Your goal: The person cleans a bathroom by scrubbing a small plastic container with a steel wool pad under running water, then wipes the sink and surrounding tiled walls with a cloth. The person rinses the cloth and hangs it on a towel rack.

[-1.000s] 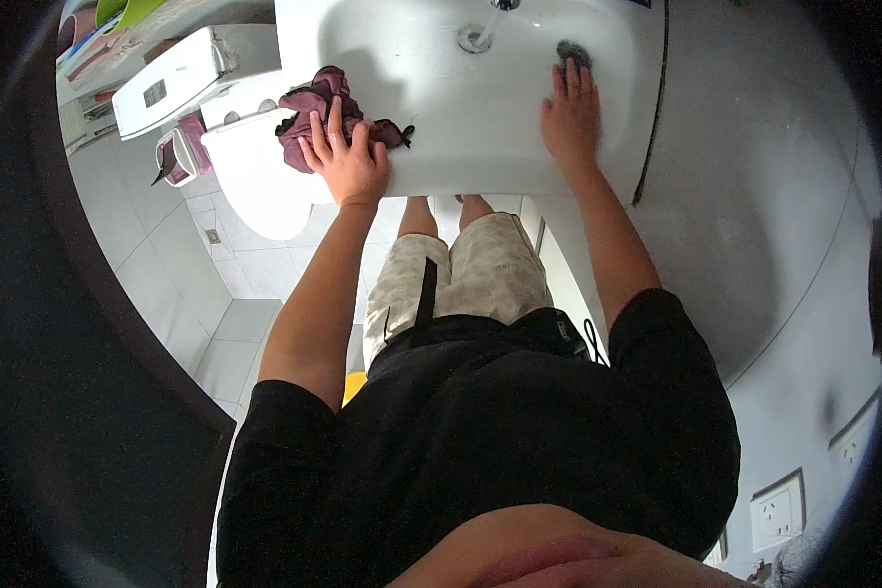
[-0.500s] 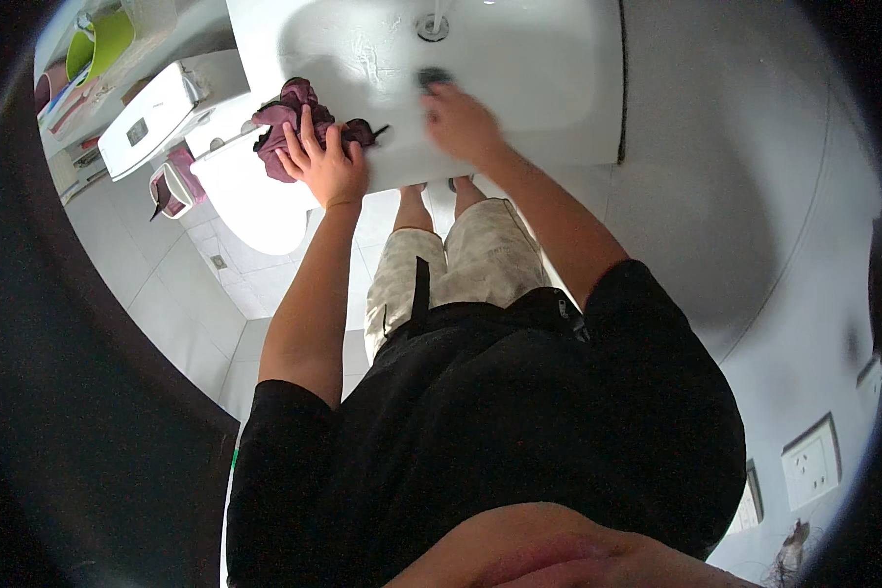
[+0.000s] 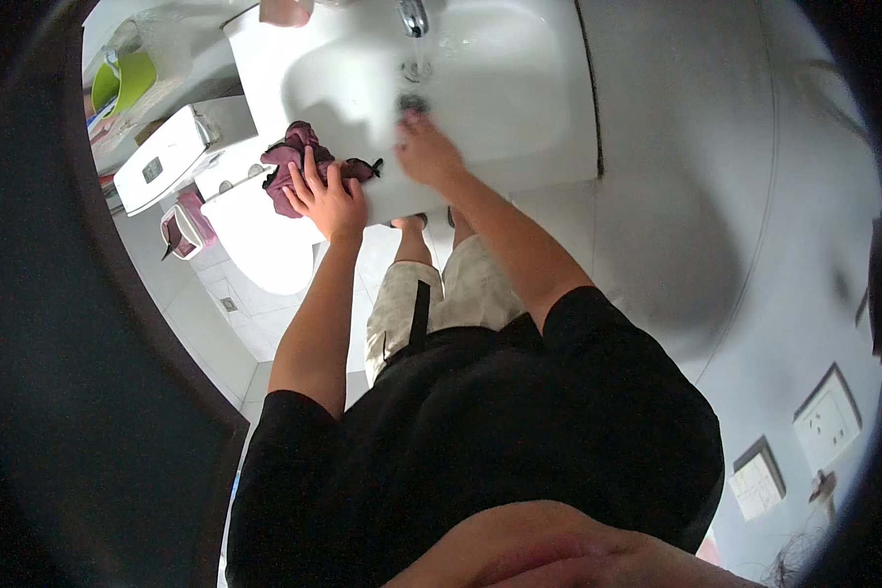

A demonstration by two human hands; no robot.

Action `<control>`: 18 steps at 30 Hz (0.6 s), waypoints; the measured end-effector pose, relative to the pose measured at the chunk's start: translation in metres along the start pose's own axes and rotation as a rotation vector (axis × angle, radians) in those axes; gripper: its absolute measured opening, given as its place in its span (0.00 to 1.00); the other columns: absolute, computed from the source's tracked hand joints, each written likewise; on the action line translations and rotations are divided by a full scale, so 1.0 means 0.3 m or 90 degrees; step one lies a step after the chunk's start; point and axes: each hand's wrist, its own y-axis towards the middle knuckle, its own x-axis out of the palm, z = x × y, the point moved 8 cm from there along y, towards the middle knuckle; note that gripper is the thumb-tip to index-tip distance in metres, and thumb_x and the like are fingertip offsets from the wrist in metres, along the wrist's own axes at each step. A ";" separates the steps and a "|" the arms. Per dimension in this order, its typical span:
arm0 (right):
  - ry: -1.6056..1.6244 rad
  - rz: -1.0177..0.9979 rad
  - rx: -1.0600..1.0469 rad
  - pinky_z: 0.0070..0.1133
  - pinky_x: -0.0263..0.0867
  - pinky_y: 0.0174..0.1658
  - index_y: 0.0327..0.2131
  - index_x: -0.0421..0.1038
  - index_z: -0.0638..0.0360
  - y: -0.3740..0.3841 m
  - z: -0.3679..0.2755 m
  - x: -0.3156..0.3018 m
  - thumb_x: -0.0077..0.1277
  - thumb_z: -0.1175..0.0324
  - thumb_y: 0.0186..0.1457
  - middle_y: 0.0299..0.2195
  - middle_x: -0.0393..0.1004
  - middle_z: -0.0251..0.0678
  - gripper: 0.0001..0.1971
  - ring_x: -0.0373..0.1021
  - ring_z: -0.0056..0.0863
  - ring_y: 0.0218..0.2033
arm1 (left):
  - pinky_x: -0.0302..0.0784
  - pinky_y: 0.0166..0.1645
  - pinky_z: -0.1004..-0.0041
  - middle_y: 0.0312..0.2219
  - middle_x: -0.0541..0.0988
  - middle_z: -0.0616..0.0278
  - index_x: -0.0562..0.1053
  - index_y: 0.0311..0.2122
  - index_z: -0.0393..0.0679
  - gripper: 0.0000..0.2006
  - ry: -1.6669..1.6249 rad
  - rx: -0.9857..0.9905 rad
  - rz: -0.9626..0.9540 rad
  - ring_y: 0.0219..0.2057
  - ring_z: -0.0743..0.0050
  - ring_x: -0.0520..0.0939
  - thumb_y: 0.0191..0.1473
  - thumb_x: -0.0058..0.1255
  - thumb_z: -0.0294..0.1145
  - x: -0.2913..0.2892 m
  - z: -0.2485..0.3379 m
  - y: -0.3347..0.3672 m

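Flanking the white sink stands a toilet.

The bare right hand is appearing blurred, and the small dark object it is touching is looking too smeared to identify. The bare left hand is hiding part of the crumpled purple cloth with black edging. The view's upper edge is cutting off the shiny chrome tap and a pale pink object.
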 end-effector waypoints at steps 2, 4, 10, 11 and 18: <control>0.123 -0.020 -0.073 0.36 0.66 0.61 0.55 0.73 0.52 -0.051 -0.204 -0.062 0.47 0.62 0.63 0.58 0.72 0.41 0.19 0.68 0.42 0.60 | 0.38 0.71 0.35 0.69 0.61 0.62 0.76 0.49 0.58 0.19 0.010 -0.012 0.025 0.72 0.41 0.52 0.48 0.54 0.37 -0.021 -0.031 -0.003; 0.164 0.023 -0.086 0.36 0.67 0.60 0.54 0.75 0.49 -0.132 -0.237 -0.144 0.52 0.64 0.60 0.55 0.75 0.39 0.18 0.70 0.40 0.57 | 0.39 0.71 0.35 0.68 0.62 0.63 0.73 0.57 0.62 0.26 0.009 -0.015 0.044 0.72 0.43 0.53 0.50 0.54 0.38 -0.023 -0.023 -0.001; -0.022 0.221 0.103 0.42 0.62 0.63 0.55 0.71 0.56 -0.410 0.355 -0.453 0.54 0.69 0.58 0.57 0.73 0.42 0.21 0.67 0.46 0.59 | 0.41 0.71 0.36 0.68 0.60 0.56 0.66 0.66 0.61 0.36 -0.065 -0.003 0.094 0.71 0.46 0.54 0.51 0.62 0.44 -0.071 0.022 -0.007; -0.117 0.253 0.080 0.43 0.57 0.66 0.59 0.68 0.54 -0.437 0.386 -0.572 0.52 0.69 0.60 0.62 0.67 0.44 0.22 0.62 0.47 0.64 | 0.41 0.71 0.36 0.69 0.58 0.52 0.64 0.67 0.60 0.39 -0.111 -0.021 0.111 0.71 0.44 0.54 0.49 0.65 0.43 -0.093 0.002 -0.004; -0.123 0.392 0.185 0.46 0.51 0.70 0.64 0.60 0.62 -0.510 0.308 -0.501 0.47 0.69 0.65 0.67 0.58 0.50 0.25 0.57 0.51 0.67 | 0.57 0.68 0.44 0.66 0.58 0.45 0.62 0.68 0.59 0.49 -0.141 -0.143 0.082 0.65 0.33 0.58 0.37 0.71 0.36 -0.140 -0.090 0.017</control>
